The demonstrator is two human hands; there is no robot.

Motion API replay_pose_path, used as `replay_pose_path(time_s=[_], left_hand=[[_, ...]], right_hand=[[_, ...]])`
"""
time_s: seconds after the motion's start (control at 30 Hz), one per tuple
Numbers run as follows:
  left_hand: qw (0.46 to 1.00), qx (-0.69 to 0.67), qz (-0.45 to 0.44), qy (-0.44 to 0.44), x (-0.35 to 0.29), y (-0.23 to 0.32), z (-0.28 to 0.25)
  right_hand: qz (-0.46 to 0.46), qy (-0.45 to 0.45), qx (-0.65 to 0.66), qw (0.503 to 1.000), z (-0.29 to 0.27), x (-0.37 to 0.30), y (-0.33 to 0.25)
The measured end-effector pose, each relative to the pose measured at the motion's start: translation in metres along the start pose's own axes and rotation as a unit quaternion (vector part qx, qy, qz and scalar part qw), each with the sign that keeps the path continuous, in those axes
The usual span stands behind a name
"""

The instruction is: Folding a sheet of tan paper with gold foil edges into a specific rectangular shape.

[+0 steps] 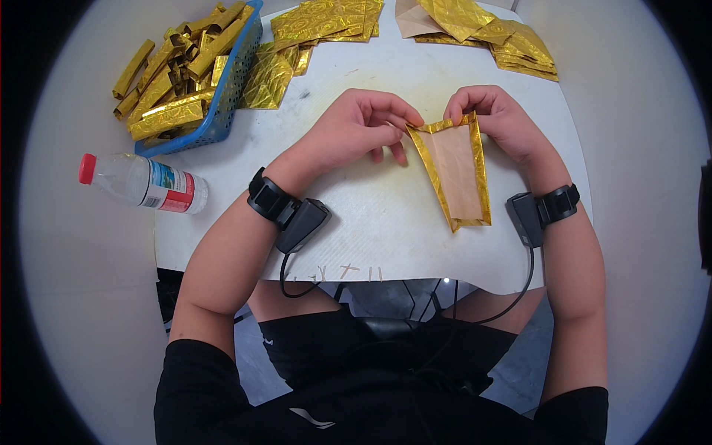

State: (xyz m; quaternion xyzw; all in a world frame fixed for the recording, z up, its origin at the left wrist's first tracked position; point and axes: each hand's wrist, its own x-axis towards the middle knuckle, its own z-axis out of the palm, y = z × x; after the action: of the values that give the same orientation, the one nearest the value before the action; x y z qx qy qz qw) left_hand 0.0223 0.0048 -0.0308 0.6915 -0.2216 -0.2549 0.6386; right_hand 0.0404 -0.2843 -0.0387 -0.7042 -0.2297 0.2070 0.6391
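Observation:
A sheet of gold foil paper (450,169) hangs over the table between my hands, its plain tan back facing up. Its long sides and its ends are folded inward as narrow gold borders. With thumb and fingertips, my left hand (367,127) pinches the far left corner, the other fingers curled loosely below. My right hand (495,117) grips the far edge near the right corner, fingers bent over the fold. The near end of the sheet tapers toward me and nobody holds it.
A blue plastic basket (231,100) at the far left is heaped with folded gold paper tubes (159,89). Flat gold sheets lie in a pile (326,21) at the back and another pile (523,52) at the back right. A red-capped plastic bottle (152,183) lies on its side at left.

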Motion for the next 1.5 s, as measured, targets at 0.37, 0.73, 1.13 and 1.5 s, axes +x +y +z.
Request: replay_pose_path(time_s=[0.37, 0.73, 1.13, 1.5], left_hand=[[1.0, 0.021, 0.006, 0.001, 0.002, -0.005, 0.0], [1.0, -0.013, 0.009, 0.005, 0.003, -0.007, -0.004], [0.977, -0.053, 0.07, 0.194, 0.009, -0.004, 0.005], [0.882, 0.364, 0.173, 0.244, 0.012, -0.024, -0.027]], right_hand=[[0.018, 0.005, -0.008, 1.0, 0.0, -0.001, -0.004], [0.012, -0.005, 0.011, 1.0, -0.005, 0.0, 0.001], [0.005, 0.069, -0.028, 0.997, 0.002, -0.002, -0.003], [-0.006, 0.196, -0.27, 0.943, -0.005, 0.002, 0.005]])
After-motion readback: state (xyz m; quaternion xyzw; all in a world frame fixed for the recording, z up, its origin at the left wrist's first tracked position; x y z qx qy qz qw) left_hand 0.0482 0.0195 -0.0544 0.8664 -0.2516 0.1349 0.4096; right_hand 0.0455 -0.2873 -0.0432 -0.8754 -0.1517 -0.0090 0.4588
